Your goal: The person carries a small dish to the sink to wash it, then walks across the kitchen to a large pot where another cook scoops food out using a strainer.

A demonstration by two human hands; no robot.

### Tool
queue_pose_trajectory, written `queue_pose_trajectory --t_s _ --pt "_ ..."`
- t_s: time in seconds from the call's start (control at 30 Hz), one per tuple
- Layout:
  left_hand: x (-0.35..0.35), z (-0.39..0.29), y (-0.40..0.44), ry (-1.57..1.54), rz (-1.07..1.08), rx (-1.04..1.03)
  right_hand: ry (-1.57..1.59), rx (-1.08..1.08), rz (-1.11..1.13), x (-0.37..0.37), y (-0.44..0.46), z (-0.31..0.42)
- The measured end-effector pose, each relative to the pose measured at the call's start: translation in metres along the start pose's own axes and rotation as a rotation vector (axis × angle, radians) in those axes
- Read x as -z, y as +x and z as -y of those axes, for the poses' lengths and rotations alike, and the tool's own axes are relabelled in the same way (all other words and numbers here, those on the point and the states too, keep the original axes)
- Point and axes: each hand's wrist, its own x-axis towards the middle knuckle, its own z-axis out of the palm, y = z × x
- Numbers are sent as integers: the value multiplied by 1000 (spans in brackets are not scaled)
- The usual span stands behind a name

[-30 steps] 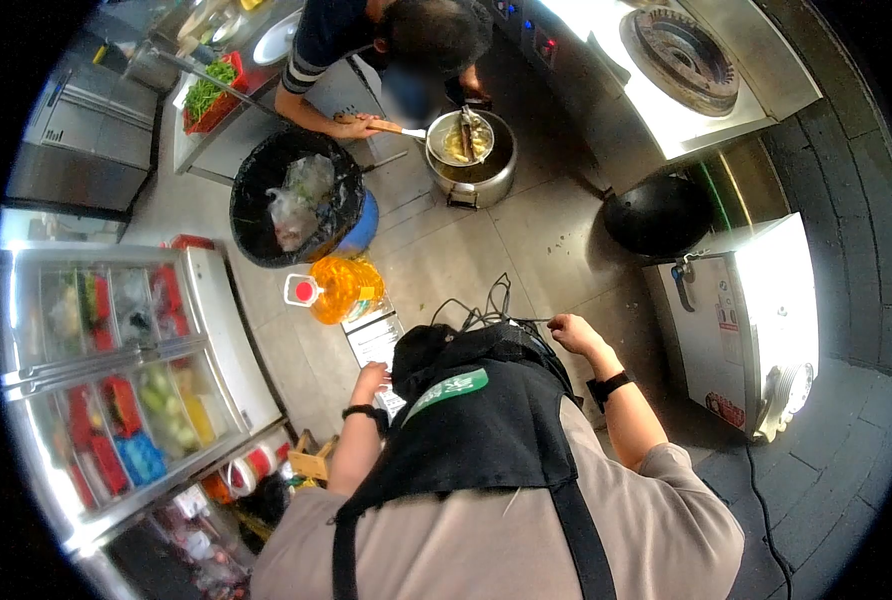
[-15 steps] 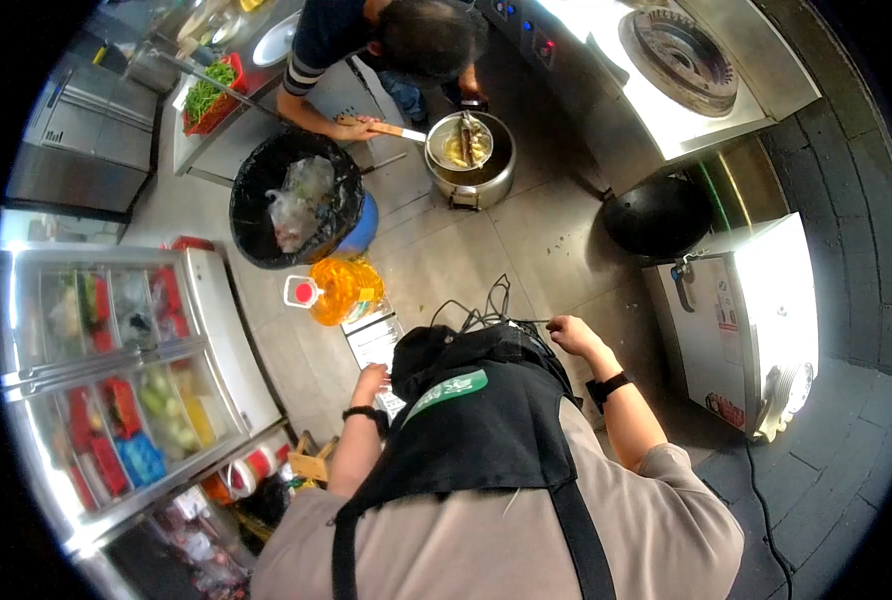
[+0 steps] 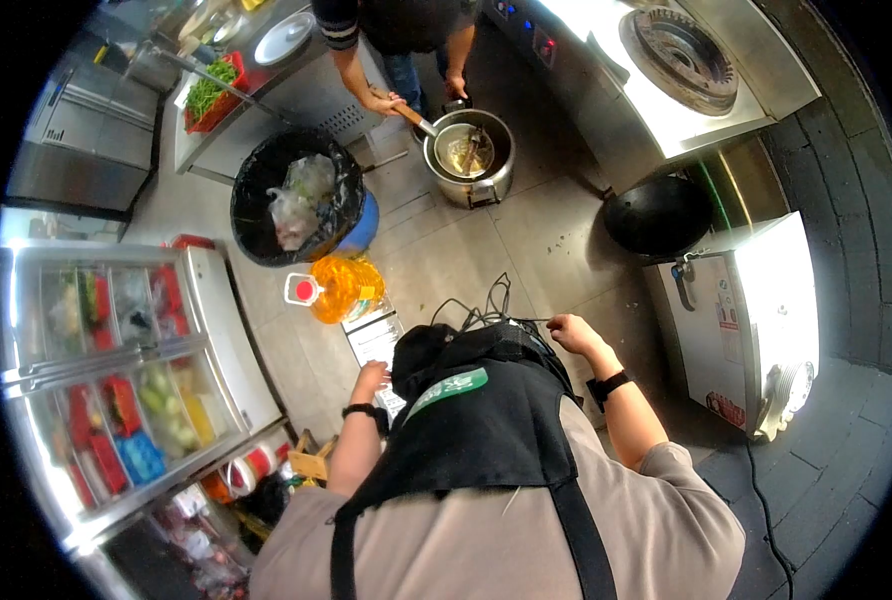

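My left hand is at the left edge of my black apron, its fingers curled and partly hidden; what they hold, if anything, I cannot make out. On the other side, my right hand is closed beside the apron, with a thin dark line running to its fingertips. Black cables lie in loops just past the apron. Below my left hand is a white panel with print. A large bottle of orange-yellow oil stands beyond it.
Another person's hand grips a strainer over a steel pot on the floor. A lined trash bin stands left of it. A glass-door fridge is on the left; a stove, wok and white cabinet line the right.
The other person has leaned back, and their strainer has tilted and sunk lower into the pot; the food in it looks reduced. My hands have hardly moved.
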Motion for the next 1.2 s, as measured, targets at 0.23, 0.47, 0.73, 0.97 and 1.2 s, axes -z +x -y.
queue_pose_trajectory --t_s 0.23,0.47,0.73,0.97,1.2 --pt "-2 -2 -8 12 -21 -5 -8 10 3 -1 -2 0" --pt "-2 6 -2 24 -9 1 11 -29 16 -2 -1 -4" --pt "-3 8 -11 10 -18 8 -25 -28 28 -1 -6 3" --pt "-2 15 -8 17 0 -6 -27 -6 6 -5 -4 -3" --pt "-5 12 -13 25 -24 -6 -14 -13 3 -4 -5 0"
